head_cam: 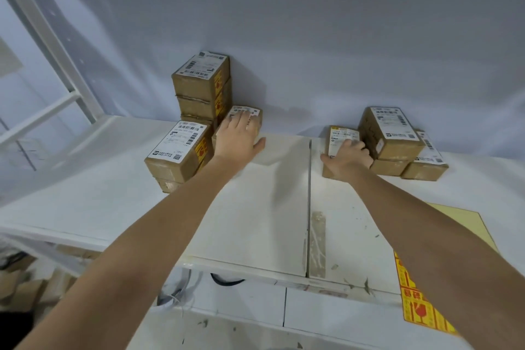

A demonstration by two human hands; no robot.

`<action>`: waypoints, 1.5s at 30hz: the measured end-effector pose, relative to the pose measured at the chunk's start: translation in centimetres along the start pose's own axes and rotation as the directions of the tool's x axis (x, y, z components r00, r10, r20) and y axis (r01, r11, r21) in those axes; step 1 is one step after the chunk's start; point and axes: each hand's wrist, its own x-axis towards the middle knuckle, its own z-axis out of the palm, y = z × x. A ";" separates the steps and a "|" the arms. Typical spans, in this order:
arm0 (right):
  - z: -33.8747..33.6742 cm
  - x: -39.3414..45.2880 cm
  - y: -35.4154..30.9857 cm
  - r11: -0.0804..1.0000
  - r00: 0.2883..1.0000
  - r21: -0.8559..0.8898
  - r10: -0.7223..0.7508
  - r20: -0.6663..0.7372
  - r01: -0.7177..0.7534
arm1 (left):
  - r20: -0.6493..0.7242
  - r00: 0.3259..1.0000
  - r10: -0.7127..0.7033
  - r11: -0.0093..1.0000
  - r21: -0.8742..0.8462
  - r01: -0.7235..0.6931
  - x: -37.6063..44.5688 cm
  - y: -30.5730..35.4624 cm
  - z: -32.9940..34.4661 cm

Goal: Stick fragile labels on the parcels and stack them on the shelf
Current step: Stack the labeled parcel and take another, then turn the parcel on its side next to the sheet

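1. Cardboard parcels sit in 2 groups at the back of a white table (255, 207), against a pale wall (312, 37).
2. Left group: a tall stack (203, 85) of brown parcels stands by the wall, its right sides carrying red and yellow fragile stickers; a front parcel (179, 150) with a white shipping label sits on another box, also stickered on its right side.
3. Just right of that stack is a smaller parcel (252, 116). The left hand (238, 139) lies flat on top of it, fingers straight and spread, thumb out to the right; its grip is released, only pressing down.
4. Right group: a low parcel (339, 136) with a white label lies near the table's seam. The right hand (348, 158) rests on it, fingers curled over its far right edge and thumb at its left side, so this grip is grasping the parcel.
5. Touching that parcel on its right, a large parcel (395, 133) sits on 2 lower boxes (409, 167).
6. A sheet of fragile labels (417, 304), red on yellow, lies at the table's near right, partly hidden under the right forearm.
7. White shelf framing (51, 65) stands at far left.
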 end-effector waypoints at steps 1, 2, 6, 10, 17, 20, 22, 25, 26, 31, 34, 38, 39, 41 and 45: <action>0.0 0.2 0.0 1.000 1.000 0.009 -0.001 0.000 0.001 | 0.016 0.998 0.056 0.998 0.034 -0.057 -0.4 0.1 0.1; 0.0 0.3 -0.1 1.000 1.000 0.018 0.000 0.000 0.000 | 0.050 0.995 0.083 0.994 0.067 -0.087 -0.9 0.2 0.2; -0.3 0.3 -0.3 0.995 0.999 0.088 0.046 0.014 -0.047 | 0.131 0.991 0.012 0.998 0.063 -0.021 -1.5 -0.5 0.8; -0.7 0.2 -0.5 0.994 0.999 0.101 0.043 0.027 -0.046 | 0.189 0.982 -0.015 0.999 0.043 0.006 -1.1 -1.4 0.9; -2.4 -0.2 -1.6 0.996 0.996 0.026 -0.086 -0.002 0.086 | 0.343 0.936 -0.080 0.997 0.029 0.074 1.6 -1.7 0.9; -2.6 -0.9 -2.1 0.993 0.993 0.001 -0.114 -0.009 0.114 | 0.354 0.931 -0.090 0.996 0.029 0.085 2.6 -1.6 1.2; -2.6 -1.5 -2.5 0.988 0.988 -0.010 -0.156 -0.008 0.156 | 0.354 0.931 -0.087 0.996 0.051 0.073 3.1 -1.5 1.1; -2.2 -2.4 -3.1 0.972 0.973 -0.056 -0.231 -0.022 0.230 | 0.359 0.930 -0.081 0.995 0.082 0.055 3.6 -1.8 1.2; -2.1 -2.9 -3.3 0.971 0.971 -0.041 -0.238 -0.019 0.237 | 0.363 0.929 -0.076 0.995 0.090 0.046 3.8 -1.9 1.2; -2.1 -4.9 -3.2 0.976 0.976 0.014 -0.216 0.021 0.216 | 0.344 0.936 -0.072 0.997 0.039 0.063 3.9 -1.9 1.2; -2.1 -5.8 -3.1 0.984 0.987 0.089 -0.160 0.035 0.156 | 0.145 0.989 -0.007 0.992 -0.123 0.025 3.0 -0.3 0.8; -1.9 -7.3 -3.5 0.972 0.988 0.175 -0.153 -0.024 0.155 | 0.136 0.986 -0.101 0.786 -0.596 0.163 -0.7 5.3 -0.4; -1.8 -7.8 -3.7 0.966 0.986 0.196 -0.162 -0.045 0.168 | 0.245 0.964 -0.107 0.665 -0.703 0.252 -1.5 6.7 -0.3; -1.8 -8.8 -3.7 0.958 0.983 0.223 -0.169 -0.072 0.181 | 0.428 0.901 -0.068 0.395 -0.818 0.419 -2.8 8.7 -0.4; -1.1 -11.1 -3.1 0.963 0.982 0.207 -0.155 -0.106 0.175 | 0.506 0.860 -0.069 0.163 -0.845 0.510 -4.7 10.5 -0.6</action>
